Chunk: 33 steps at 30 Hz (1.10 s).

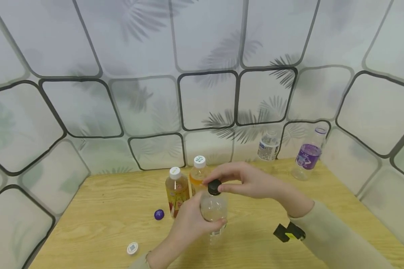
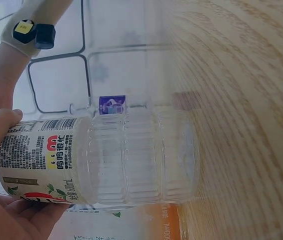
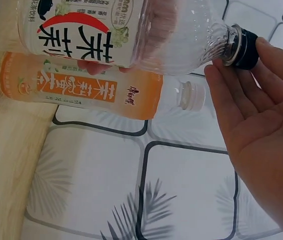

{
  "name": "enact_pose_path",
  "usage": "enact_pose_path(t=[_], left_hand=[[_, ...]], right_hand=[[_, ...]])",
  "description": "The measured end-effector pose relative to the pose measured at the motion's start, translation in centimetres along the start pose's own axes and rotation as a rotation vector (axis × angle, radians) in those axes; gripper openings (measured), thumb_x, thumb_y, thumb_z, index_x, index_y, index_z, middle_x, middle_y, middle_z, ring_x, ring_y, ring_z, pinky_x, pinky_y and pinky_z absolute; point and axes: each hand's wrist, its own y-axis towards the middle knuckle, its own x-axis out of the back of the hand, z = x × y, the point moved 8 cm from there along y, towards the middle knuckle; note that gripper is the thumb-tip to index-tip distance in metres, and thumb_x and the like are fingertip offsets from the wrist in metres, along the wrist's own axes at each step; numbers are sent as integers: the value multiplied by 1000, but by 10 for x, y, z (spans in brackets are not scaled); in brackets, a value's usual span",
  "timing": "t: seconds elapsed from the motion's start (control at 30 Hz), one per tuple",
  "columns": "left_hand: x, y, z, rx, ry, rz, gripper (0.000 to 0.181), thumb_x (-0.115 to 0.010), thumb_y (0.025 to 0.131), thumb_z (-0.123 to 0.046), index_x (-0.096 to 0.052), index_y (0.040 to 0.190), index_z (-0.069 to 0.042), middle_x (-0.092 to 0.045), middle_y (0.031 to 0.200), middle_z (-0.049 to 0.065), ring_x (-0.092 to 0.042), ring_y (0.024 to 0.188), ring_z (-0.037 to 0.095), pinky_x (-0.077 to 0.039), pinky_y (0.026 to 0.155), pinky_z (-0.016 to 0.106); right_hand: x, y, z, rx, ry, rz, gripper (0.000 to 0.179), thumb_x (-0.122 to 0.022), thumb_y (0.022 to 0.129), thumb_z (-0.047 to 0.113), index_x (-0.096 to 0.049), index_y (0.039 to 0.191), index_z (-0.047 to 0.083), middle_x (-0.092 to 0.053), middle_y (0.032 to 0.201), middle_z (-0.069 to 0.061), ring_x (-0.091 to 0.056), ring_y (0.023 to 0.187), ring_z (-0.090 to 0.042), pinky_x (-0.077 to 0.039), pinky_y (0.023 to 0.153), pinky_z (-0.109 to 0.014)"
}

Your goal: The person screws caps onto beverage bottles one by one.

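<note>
A clear plastic bottle (image 1: 212, 206) stands upright in front of me with a black cap (image 1: 214, 186) on its neck. My left hand (image 1: 191, 220) grips the bottle's body, its thumb across the near side. In the left wrist view the fingers wrap the white label (image 2: 41, 160), and the ribbed lower part looks see-through with no drink visible. My right hand (image 1: 244, 181) pinches the black cap between thumb and fingers; the right wrist view shows the cap (image 3: 246, 49) at the fingertips. Whether the cap is tight or loose cannot be told.
Behind the left hand stand an amber drink bottle (image 1: 177, 191) and an orange-labelled bottle (image 1: 197, 176), both white-capped. A purple cap (image 1: 159, 214) and a white cap (image 1: 132, 248) lie left. Farther right are an uncapped purple-labelled bottle (image 1: 308, 155) and another clear bottle (image 1: 268, 148), near the patterned backdrop (image 1: 208, 101).
</note>
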Motion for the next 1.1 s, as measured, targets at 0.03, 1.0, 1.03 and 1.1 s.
enact_pose_path(t=[0.03, 1.0, 1.03, 1.1], left_hand=[[0, 0, 0, 0, -1, -1, 62, -96, 76, -32, -65, 123, -8, -76, 108, 6, -72, 94, 17, -59, 73, 25], [-3, 2, 1, 4, -9, 19, 64, -96, 77, -35, -64, 128, -12, -77, 111, 5, -73, 99, 18, -60, 75, 27], [-3, 2, 1, 6, -9, 20, 64, -96, 77, -35, -64, 128, -12, -77, 111, 5, -73, 98, 18, -60, 75, 27], [-3, 2, 2, 13, -8, 17, 65, -96, 77, -35, -64, 128, -12, -77, 110, 5, -73, 97, 18, -60, 75, 27]], right_hand=[[0, 1, 2, 10, -27, 5, 32, -63, 105, 1, -68, 136, 0, -74, 135, -14, -70, 124, -18, -59, 105, -33], [2, 9, 28, 36, -583, -24, 28, -82, 94, 24, -76, 116, 9, -77, 111, 1, -73, 101, -13, -63, 92, -32], [1, 9, 28, 38, -578, -4, 28, -81, 95, 23, -76, 118, 8, -77, 112, 0, -73, 102, -13, -62, 93, -33], [1, 10, 29, 32, -576, 20, 27, -80, 96, 23, -76, 118, 9, -76, 111, 0, -72, 101, -12, -62, 92, -32]])
